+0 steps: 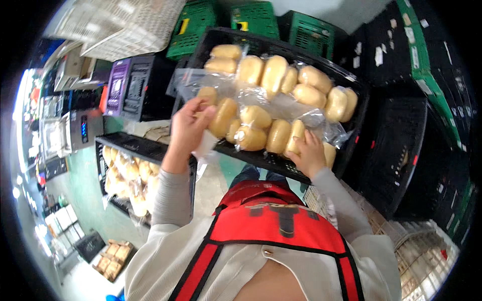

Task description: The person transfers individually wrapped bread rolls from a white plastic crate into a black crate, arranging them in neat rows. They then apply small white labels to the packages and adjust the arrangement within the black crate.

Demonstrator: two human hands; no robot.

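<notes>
In front of me a black plastic crate (260,160) holds two rows of pale bread rolls in clear plastic bags. My left hand (190,126) is at the crate's left end, thumb and fingers pinched on a bag of bread rolls (223,118). A white slip (206,145) hangs below that hand; whether it is held cannot be told. At the front right, my right hand (310,152) grips a bagged roll (295,136) with fingers and thumb. The bags of the back row (273,75) lie beyond both hands, their loose plastic ends towards the middle.
Another black crate with bagged rolls (130,177) stands lower left. Green crates (256,19) are behind, white crates (128,30) at upper left. Stacked black crates (391,150) rise close on the right. A purple crate (117,86) stands left; a wooden pallet (113,259) lies farther off.
</notes>
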